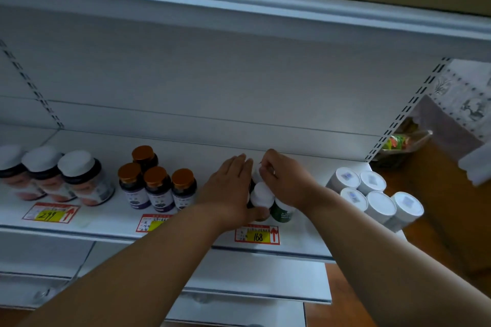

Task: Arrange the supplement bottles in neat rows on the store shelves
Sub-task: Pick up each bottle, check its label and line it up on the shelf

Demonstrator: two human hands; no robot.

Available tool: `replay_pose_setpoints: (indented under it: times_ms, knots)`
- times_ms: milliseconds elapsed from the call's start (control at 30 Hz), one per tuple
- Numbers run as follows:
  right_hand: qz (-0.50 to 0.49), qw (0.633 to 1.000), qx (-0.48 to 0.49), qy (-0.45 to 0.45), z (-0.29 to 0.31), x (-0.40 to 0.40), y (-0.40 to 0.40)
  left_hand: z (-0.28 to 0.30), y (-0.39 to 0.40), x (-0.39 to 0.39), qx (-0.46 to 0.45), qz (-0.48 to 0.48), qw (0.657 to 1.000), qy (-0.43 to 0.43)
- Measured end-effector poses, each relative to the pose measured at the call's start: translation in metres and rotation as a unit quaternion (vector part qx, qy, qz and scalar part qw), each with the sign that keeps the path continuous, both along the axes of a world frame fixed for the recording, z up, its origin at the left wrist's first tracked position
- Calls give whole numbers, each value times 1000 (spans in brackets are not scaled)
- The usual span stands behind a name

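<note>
While the left hand lies flat-fingered against the white-capped green bottles mid-shelf, the right hand curls its fingers over the rear caps.

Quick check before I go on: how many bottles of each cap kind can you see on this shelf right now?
Big white-cap jars: 3
Gold-cap bottles: 4
White tubs, far right: 5
Green bottles between the hands: at least 2, the rest hidden
Total: 14 visible
</note>
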State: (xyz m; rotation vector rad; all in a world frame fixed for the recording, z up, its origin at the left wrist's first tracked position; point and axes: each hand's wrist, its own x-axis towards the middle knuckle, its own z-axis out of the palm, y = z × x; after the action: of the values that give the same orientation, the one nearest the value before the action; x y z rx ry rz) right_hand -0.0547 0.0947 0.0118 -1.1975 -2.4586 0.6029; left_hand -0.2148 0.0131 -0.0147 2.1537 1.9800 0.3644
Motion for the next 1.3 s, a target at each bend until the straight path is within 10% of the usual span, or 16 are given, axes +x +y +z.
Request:
replay_pose_setpoints:
  times_ms: [467,1000,1300]
  knots:
    - [8,992,106,65,69,-58,-55,67,-79,-54,199,53,977,-45]
    - [284,939,72,181,101,-466,-298,76,-383,-387,164,366,915,35]
    - [317,933,40,165,83,-635,-304,59,-402,-540,149,426,891,34]
